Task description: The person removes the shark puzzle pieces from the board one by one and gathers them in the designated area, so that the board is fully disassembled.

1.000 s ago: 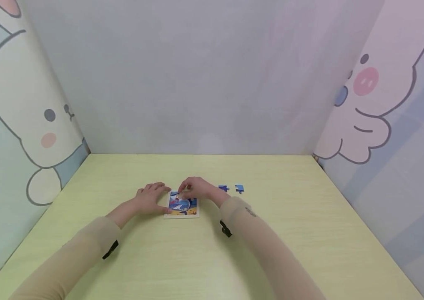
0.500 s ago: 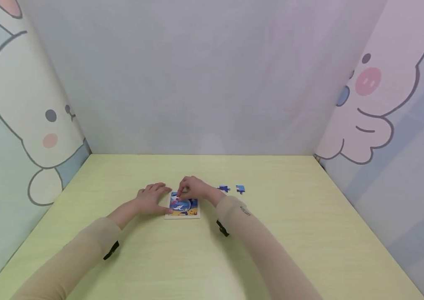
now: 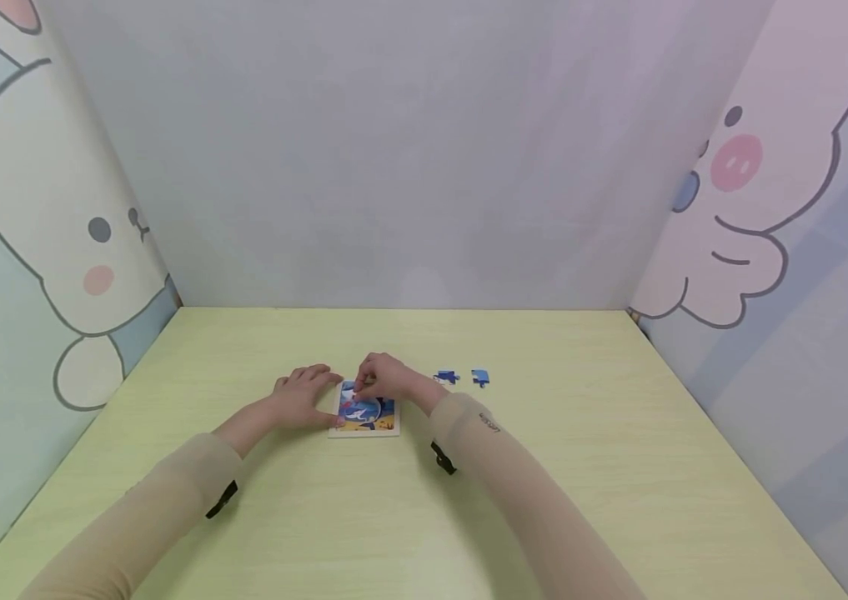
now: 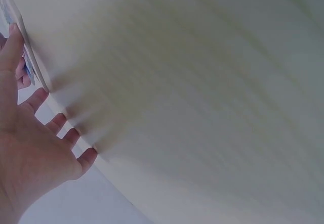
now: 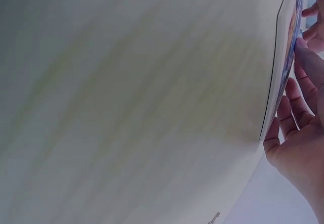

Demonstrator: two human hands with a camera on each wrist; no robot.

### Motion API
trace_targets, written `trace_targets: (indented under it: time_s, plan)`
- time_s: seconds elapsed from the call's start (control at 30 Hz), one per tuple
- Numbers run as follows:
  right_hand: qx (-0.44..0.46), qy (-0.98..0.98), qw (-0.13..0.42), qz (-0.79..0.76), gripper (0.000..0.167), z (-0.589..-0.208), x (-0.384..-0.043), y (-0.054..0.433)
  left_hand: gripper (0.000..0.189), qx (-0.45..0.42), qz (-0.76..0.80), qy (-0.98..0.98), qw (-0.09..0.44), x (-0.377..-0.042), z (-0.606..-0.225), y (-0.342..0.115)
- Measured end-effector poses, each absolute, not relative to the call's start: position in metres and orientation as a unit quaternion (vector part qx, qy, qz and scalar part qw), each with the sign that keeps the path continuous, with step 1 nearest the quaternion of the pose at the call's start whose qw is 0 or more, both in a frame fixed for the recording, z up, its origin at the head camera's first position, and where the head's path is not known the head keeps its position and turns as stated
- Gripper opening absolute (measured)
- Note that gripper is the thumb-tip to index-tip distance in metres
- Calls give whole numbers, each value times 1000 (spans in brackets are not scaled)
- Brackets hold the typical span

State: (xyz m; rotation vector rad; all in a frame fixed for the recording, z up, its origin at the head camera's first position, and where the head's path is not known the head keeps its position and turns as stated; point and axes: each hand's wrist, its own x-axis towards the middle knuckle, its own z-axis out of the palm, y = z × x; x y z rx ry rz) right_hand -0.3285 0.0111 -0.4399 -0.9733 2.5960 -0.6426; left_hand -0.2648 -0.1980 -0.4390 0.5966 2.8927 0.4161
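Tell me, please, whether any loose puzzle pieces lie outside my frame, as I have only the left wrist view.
Observer: Yes, at least two loose blue pieces lie on the table, to the right of the puzzle.
Operator: Thank you; where exactly is the right hand, please?
Observer: The right hand is over the far part of the puzzle, its thumb near a fingertip; I cannot tell whether it holds a piece.
Operator: And which colours does the puzzle's face show?
Observer: Mostly blue, with yellow-orange along the near edge.
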Motion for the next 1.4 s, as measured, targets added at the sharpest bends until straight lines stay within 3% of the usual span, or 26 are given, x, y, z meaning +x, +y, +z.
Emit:
trace_targets:
  time_s: [0.57,0.9,1.4]
  plan:
    - [-377,892,125,-218,8,-440,-334,13,83,200,140,967,77,-264,-438,-197]
    - [-331,889,161,-273,5,-440,-334,14,84,200,139,967,74,-265,-440,-198]
    - [-298,882,165,-326,6,-435,-331,13,85,199,140,967,73,-265,-439,-197]
